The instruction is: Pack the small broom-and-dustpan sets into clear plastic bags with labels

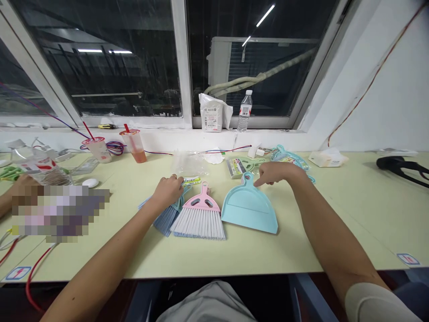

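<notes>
My left hand [168, 190] is closed at the handle of a blue hand brush [166, 220], its fingers partly hidden from me. A pink hand brush [200, 219] with white bristles lies beside it, overlapping blue bristles underneath. To the right, a light blue dustpan [250, 208] lies with its wide edge toward me. My right hand [274, 173] is at the dustpan's handle, fingers curled and index fingertip against the handle's right side. Just past my left hand is a small green-and-white label [192, 180].
Behind are a packaged green item [238, 167], another light blue item [291, 157], a clear plastic bag [189, 163] and a tissue pack [328, 158]. Drink cups [136, 150] stand back left. Another person's hand [28, 197] is at far left near a bottle [36, 163].
</notes>
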A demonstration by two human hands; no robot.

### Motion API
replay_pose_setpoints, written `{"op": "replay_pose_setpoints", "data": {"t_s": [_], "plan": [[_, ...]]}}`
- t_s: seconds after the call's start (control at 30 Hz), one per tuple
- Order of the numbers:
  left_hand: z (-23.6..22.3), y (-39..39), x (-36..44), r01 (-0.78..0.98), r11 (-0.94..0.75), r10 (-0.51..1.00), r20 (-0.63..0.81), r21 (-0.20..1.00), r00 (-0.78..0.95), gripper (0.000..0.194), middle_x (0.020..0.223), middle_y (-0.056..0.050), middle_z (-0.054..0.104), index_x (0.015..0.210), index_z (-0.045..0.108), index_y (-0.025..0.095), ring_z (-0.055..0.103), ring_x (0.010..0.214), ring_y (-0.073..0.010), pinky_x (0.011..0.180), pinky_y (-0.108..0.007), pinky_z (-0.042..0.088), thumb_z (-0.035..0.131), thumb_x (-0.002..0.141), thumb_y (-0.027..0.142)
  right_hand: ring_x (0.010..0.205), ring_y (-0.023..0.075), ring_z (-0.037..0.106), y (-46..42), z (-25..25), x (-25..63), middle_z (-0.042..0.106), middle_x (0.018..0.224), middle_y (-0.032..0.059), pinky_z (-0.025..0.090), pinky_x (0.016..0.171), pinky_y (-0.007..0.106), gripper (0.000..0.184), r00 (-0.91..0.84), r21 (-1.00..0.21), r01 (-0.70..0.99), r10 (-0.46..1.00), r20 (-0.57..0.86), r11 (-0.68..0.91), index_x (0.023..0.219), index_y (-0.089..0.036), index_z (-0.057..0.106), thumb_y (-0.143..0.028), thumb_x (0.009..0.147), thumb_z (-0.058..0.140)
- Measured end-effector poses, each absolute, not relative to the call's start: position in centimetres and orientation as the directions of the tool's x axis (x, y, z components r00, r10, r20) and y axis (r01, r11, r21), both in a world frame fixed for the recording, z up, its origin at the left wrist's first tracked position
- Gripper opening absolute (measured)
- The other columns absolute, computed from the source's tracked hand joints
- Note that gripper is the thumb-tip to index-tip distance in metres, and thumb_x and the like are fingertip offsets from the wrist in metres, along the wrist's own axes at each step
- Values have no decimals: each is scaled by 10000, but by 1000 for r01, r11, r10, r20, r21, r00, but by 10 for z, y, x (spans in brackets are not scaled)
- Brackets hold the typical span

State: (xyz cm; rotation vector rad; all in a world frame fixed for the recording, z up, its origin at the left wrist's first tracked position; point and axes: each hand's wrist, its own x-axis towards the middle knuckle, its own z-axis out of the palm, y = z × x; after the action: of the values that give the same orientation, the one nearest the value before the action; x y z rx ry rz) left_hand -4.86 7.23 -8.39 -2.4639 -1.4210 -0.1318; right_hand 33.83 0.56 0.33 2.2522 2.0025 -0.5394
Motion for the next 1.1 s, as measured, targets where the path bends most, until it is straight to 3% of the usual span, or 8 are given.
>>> {"op": "replay_pose_setpoints", "data": {"t_s": [0.07, 0.23, 0.47, 0.63, 0.87, 1.1], "plan": [[-81, 69, -47, 876, -433, 842, 251, -215, 478, 351, 1022, -149, 652, 1136, 679, 170, 682, 827, -271, 741, -373, 469, 368, 977, 209, 620, 239, 653, 7, -2, 340, 692, 655, 86, 483, 585, 353, 370, 33, -180, 977, 908, -417, -119, 574, -204, 599, -472, 642, 844], [-77, 66, -46, 893, -413, 807, 381, -181, 450, 327, 1003, -137, 579, 1137, 670, 192, 655, 888, -273, 704, -344, 483, 380, 991, 229, 596, 231, 668, 14, -16, 330, 681, 573, 62, 508, 557, 334, 301, -36, -183, 981, 862, -505, -67, 530, -196, 604, -375, 593, 839], [-75, 65, -45, 900, -413, 786, 445, -139, 429, 276, 1007, -142, 557, 1060, 656, 175, 639, 867, -275, 652, -342, 483, 396, 983, 226, 611, 225, 676, 11, -12, 326, 681, 578, 67, 488, 555, 318, 242, -50, -163, 986, 862, -504, -39, 525, -197, 559, -245, 691, 727], [-73, 64, -47, 907, -395, 783, 461, -148, 416, 298, 1022, -146, 562, 1091, 647, 173, 640, 859, -278, 632, -343, 481, 372, 993, 234, 624, 215, 653, 9, -4, 334, 652, 597, 53, 460, 550, 309, 194, -83, -231, 972, 875, -478, -34, 579, -201, 559, -232, 717, 691], [-67, 61, -49, 910, -389, 754, 517, -144, 404, 299, 1026, -141, 571, 1114, 653, 180, 641, 840, -255, 621, -323, 479, 382, 996, 230, 586, 152, 501, 4, 13, 349, 492, 628, 3, 389, 547, 288, 285, -218, -393, 914, 941, -258, 103, 609, -209, 424, -278, 788, 634], [-63, 59, -50, 923, -382, 744, 575, -52, 340, 396, 1063, -154, 580, 1297, 615, 159, 645, 839, -252, 673, -343, 505, 344, 1025, 257, 604, 138, 397, -2, 17, 319, 373, 656, -21, 289, 552, 290, 335, -142, -537, 821, 980, 137, 194, 666, -215, 331, -351, 882, 547]]}}
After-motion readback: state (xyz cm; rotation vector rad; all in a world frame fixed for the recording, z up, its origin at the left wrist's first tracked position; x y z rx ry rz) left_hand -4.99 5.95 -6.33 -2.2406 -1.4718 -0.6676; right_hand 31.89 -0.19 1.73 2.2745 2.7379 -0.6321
